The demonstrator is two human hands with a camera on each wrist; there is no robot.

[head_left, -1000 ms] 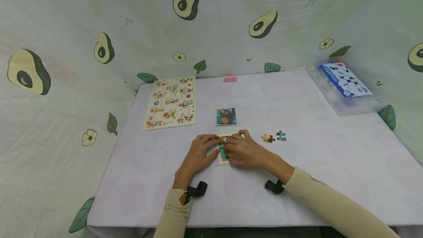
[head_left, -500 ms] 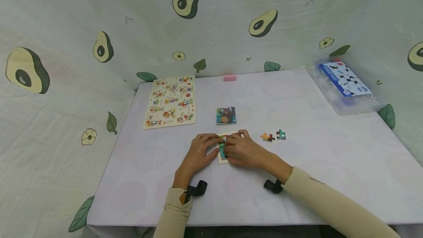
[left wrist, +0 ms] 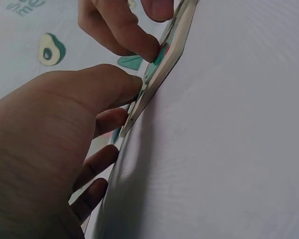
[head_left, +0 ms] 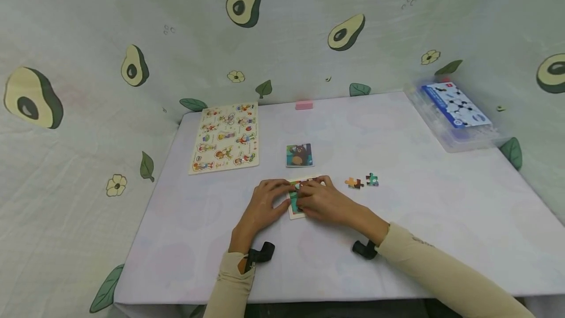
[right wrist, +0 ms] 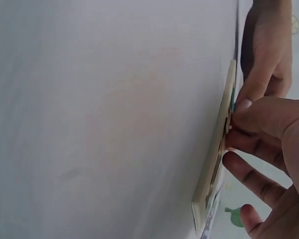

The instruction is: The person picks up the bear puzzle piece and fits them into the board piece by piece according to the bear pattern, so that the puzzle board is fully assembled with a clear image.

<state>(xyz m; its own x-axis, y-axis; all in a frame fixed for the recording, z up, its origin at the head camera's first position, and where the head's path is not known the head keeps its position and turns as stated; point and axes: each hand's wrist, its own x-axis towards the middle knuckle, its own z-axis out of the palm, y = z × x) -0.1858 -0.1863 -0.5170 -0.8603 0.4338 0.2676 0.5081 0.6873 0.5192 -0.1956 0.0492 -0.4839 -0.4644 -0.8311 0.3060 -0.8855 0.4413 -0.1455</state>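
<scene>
A small jigsaw board (head_left: 296, 216) with a pale wooden rim lies flat on the white table, partly covered by both hands. My left hand (head_left: 264, 206) rests along its left side, thumb on the edge and fingers loosely extended, as the left wrist view of the board (left wrist: 177, 52) shows. Over the board's right part, my right hand (head_left: 328, 203) has its thumb and index finger pinched together on a small jigsaw piece (right wrist: 228, 124) at the surface. Most of that piece is hidden. Two loose jigsaw pieces, one orange and brown (head_left: 354, 183), one teal (head_left: 372, 179), lie to the right.
Behind the board lies a square bear picture (head_left: 299, 155). A large wooden picture board (head_left: 225, 137) is at the back left, a pink block (head_left: 303, 105) by the rear edge. A clear plastic box (head_left: 472, 139) with a blue-white sheet stands back right.
The right hand's fingers have shifted very slightly over the board. The left hand stays in place, and the loose pieces have not moved. The head view has shifted a little.
</scene>
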